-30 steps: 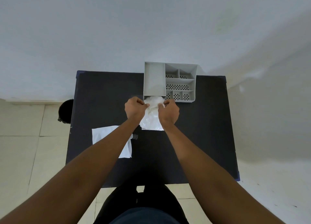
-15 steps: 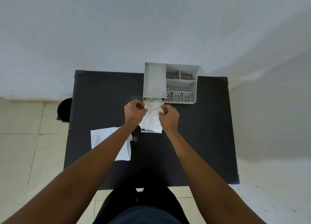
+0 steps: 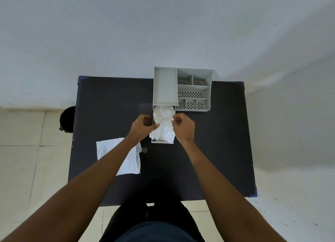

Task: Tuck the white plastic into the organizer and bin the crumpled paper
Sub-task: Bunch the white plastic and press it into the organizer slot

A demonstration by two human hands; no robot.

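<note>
Both hands, left hand (image 3: 142,126) and right hand (image 3: 183,126), pinch the white plastic (image 3: 163,125) bunched in the organizer (image 3: 183,89) drawer

Grey organizer (image 3: 165,85) with dotted perforations, white plastic (image 3: 163,123), black table (image 3: 112,100)

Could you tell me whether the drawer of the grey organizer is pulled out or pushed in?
Pulled out. The drawer juts from the organizer toward the person, with white plastic bunched in it, some spilling over.

A black table (image 3: 208,151) carries a grey organizer (image 3: 183,89), a flat white sheet (image 3: 130,158), perhaps paper, near its left edge.
</note>
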